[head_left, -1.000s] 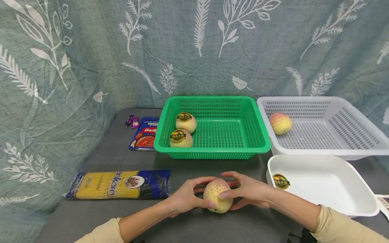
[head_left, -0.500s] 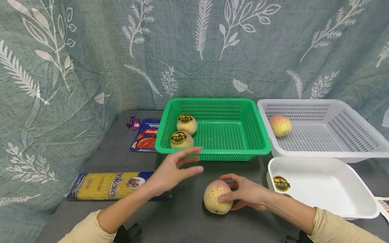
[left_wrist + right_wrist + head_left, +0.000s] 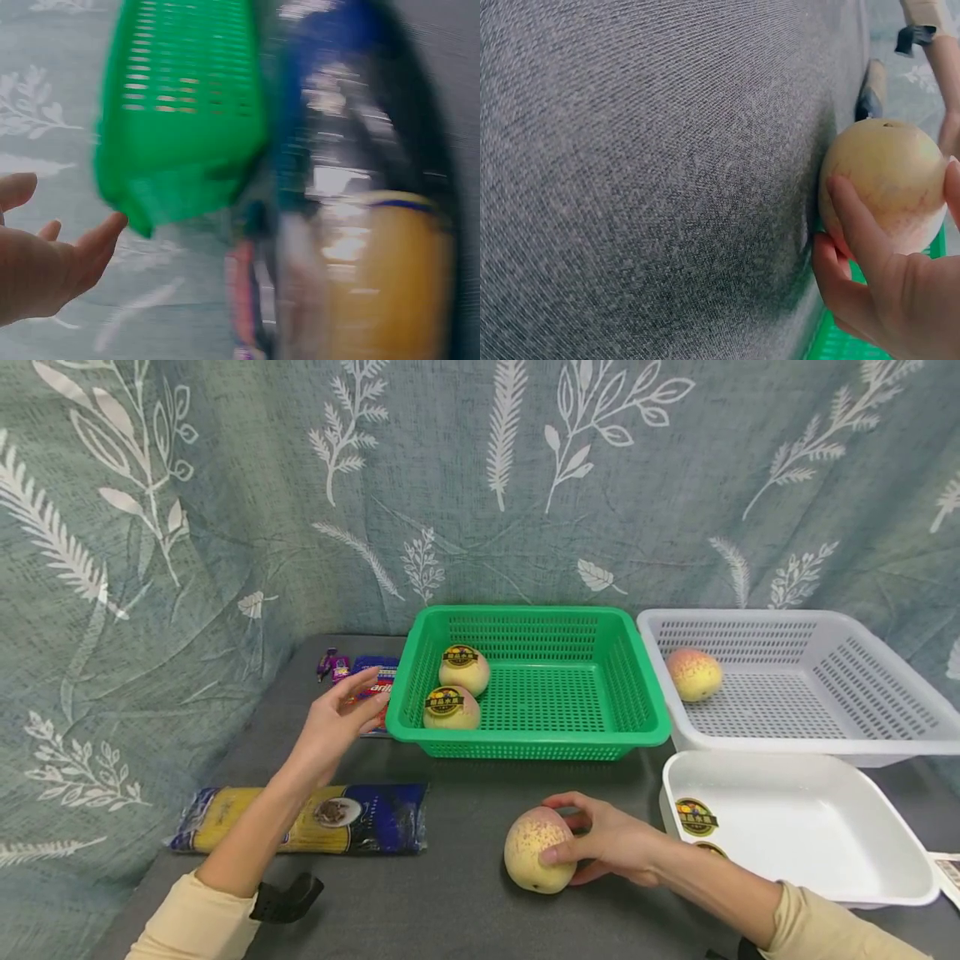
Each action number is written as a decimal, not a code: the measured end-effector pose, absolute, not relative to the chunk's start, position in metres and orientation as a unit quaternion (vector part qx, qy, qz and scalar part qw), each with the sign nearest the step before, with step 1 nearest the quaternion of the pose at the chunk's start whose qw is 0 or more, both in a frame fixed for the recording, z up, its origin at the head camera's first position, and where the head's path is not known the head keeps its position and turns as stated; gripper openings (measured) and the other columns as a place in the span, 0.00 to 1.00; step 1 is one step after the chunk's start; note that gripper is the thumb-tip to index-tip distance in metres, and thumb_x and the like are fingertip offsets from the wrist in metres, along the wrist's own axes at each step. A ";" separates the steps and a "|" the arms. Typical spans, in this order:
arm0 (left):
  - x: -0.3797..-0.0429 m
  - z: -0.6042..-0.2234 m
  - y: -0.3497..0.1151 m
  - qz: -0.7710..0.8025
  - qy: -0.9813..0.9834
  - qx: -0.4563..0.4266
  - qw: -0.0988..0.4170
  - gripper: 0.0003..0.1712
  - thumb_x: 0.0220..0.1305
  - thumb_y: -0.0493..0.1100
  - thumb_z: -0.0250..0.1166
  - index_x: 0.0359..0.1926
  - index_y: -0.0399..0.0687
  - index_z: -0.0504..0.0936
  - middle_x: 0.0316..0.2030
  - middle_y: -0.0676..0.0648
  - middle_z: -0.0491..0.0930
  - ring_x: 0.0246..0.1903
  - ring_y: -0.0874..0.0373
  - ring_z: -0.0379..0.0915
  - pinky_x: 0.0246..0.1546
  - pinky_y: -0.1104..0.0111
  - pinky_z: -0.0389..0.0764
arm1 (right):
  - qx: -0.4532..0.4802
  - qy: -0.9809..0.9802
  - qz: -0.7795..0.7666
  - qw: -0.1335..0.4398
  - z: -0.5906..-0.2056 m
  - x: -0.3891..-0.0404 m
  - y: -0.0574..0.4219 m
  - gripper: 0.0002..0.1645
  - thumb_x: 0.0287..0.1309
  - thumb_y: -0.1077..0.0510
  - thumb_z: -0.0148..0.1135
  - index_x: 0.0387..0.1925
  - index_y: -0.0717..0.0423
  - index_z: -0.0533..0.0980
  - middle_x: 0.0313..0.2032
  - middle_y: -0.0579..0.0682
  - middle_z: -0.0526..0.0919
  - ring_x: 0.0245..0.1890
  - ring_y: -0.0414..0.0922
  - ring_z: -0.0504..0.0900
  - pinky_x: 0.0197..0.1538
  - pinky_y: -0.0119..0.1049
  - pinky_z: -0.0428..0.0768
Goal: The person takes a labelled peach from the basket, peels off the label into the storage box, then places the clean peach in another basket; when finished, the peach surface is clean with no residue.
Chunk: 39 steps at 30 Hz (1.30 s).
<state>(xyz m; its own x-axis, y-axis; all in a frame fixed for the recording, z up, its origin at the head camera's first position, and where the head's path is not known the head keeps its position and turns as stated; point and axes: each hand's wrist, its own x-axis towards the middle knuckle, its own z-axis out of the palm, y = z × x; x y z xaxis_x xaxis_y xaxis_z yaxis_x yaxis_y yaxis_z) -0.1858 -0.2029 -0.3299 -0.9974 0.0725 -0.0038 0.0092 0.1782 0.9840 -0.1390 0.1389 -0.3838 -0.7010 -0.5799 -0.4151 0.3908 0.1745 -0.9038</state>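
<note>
My right hand point(image 3: 611, 843) holds a yellow and pink peach point(image 3: 538, 852) on the dark tabletop, its thumb across the near side and fingers behind. The right wrist view shows the same peach point(image 3: 889, 176) between thumb and fingers. My left hand point(image 3: 330, 727) is in the air by the left end of the green basket point(image 3: 532, 739), fingers apart, holding nothing. Behind its fingers lies a blue and red sauce pouch point(image 3: 378, 670), partly hidden. Two peaches point(image 3: 463, 672) with black and gold labels sit in the green basket's left side.
A spaghetti pack point(image 3: 382, 818) lies at left, partly behind my left forearm. Small purple-wrapped pieces point(image 3: 340, 668) lie by the pouch. At right stand a pale basket point(image 3: 787, 745) with one peach point(image 3: 694, 675) and a white tub point(image 3: 802, 827) bearing a black and gold label point(image 3: 696, 817).
My left hand has let go of the peach and moved left and away from me, to the pouch beside the green basket. My right hand still holds the peach in the same spot.
</note>
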 end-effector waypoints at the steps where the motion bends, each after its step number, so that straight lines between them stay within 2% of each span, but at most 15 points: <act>1: -0.187 -0.336 -0.204 0.645 0.763 0.018 0.036 0.33 0.74 0.45 0.52 0.74 0.43 0.53 0.68 0.38 0.55 0.64 0.43 0.58 0.59 0.58 0.69 | -0.071 0.664 -0.640 0.381 -0.384 -0.139 0.139 0.44 0.53 0.61 0.70 0.66 0.64 0.57 0.55 0.66 0.65 0.43 0.53 0.79 0.43 0.52 0.82; 6: -0.189 -0.358 -0.200 0.682 0.727 0.008 0.082 0.30 0.76 0.42 0.47 0.74 0.43 0.51 0.70 0.37 0.48 0.67 0.42 0.51 0.62 0.51 0.65 | -0.070 0.659 -0.644 0.383 -0.386 -0.139 0.140 0.45 0.53 0.61 0.70 0.67 0.63 0.57 0.56 0.65 0.66 0.43 0.53 0.79 0.43 0.51 0.82; 10: -0.191 -0.364 -0.194 0.698 0.710 0.010 0.093 0.30 0.76 0.39 0.46 0.75 0.45 0.49 0.73 0.40 0.37 0.70 0.44 0.42 0.63 0.52 0.63 | -0.069 0.660 -0.644 0.380 -0.388 -0.139 0.140 0.45 0.53 0.61 0.70 0.67 0.64 0.57 0.55 0.65 0.67 0.42 0.53 0.79 0.42 0.50 0.82; 12: -0.193 -0.364 -0.192 0.702 0.706 0.007 0.096 0.30 0.76 0.39 0.45 0.75 0.46 0.50 0.74 0.42 0.36 0.70 0.45 0.41 0.64 0.53 0.63 | -0.068 0.663 -0.643 0.377 -0.387 -0.139 0.141 0.45 0.52 0.60 0.71 0.67 0.64 0.57 0.54 0.65 0.68 0.41 0.53 0.80 0.41 0.49 0.82; 17: -0.193 -0.363 -0.190 0.709 0.698 -0.004 0.101 0.29 0.76 0.38 0.44 0.75 0.46 0.50 0.73 0.41 0.40 0.68 0.44 0.50 0.64 0.54 0.63 | -0.077 0.675 -0.638 0.364 -0.371 -0.146 0.148 0.46 0.51 0.61 0.71 0.67 0.65 0.58 0.53 0.64 0.69 0.42 0.53 0.80 0.42 0.50 0.82; 22: -0.193 -0.361 -0.189 0.714 0.692 -0.003 0.107 0.30 0.76 0.38 0.45 0.75 0.46 0.49 0.73 0.40 0.41 0.67 0.44 0.51 0.64 0.54 0.62 | -0.119 0.670 -0.651 0.336 -0.322 -0.162 0.178 0.46 0.53 0.64 0.68 0.68 0.66 0.54 0.55 0.66 0.64 0.45 0.56 0.79 0.47 0.52 0.80; 26: -0.193 -0.360 -0.190 0.715 0.692 -0.001 0.106 0.30 0.76 0.39 0.45 0.75 0.46 0.49 0.73 0.40 0.42 0.67 0.43 0.52 0.64 0.54 0.62 | -0.144 0.683 -0.659 0.279 -0.281 -0.187 0.217 0.37 0.58 0.69 0.62 0.66 0.59 0.58 0.57 0.64 0.60 0.49 0.53 0.76 0.48 0.52 0.79; 29: -0.192 -0.360 -0.191 0.715 0.691 -0.001 0.104 0.31 0.76 0.39 0.46 0.75 0.46 0.49 0.72 0.39 0.44 0.66 0.43 0.53 0.64 0.54 0.63 | -0.132 0.711 -0.649 0.234 -0.265 -0.211 0.253 0.31 0.61 0.69 0.57 0.63 0.52 0.61 0.56 0.59 0.63 0.49 0.50 0.75 0.47 0.51 0.81; 33: -0.193 -0.361 -0.192 0.720 0.685 -0.001 0.106 0.31 0.76 0.39 0.46 0.75 0.45 0.49 0.73 0.40 0.44 0.66 0.43 0.53 0.64 0.54 0.63 | -0.084 0.759 -0.611 0.210 -0.265 -0.239 0.295 0.29 0.64 0.66 0.57 0.63 0.50 0.59 0.53 0.56 0.67 0.47 0.47 0.78 0.46 0.48 0.81; 39: -0.195 -0.363 -0.191 0.727 0.678 -0.002 0.110 0.31 0.76 0.39 0.46 0.75 0.45 0.49 0.74 0.43 0.40 0.67 0.44 0.52 0.63 0.56 0.64 | -0.032 0.796 -0.557 0.236 -0.296 -0.261 0.331 0.42 0.66 0.60 0.57 0.71 0.60 0.45 0.55 0.62 0.62 0.45 0.45 0.78 0.53 0.53 0.76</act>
<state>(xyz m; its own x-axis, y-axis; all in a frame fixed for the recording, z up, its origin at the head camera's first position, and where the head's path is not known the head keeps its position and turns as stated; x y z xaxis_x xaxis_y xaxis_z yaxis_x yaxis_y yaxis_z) -0.1946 -0.1906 -0.3630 -0.9759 0.1571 -0.1514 -0.1618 -0.0556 0.9853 -0.2612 0.3311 -0.2958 -0.8863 -0.3140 -0.3404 0.2123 0.3778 -0.9012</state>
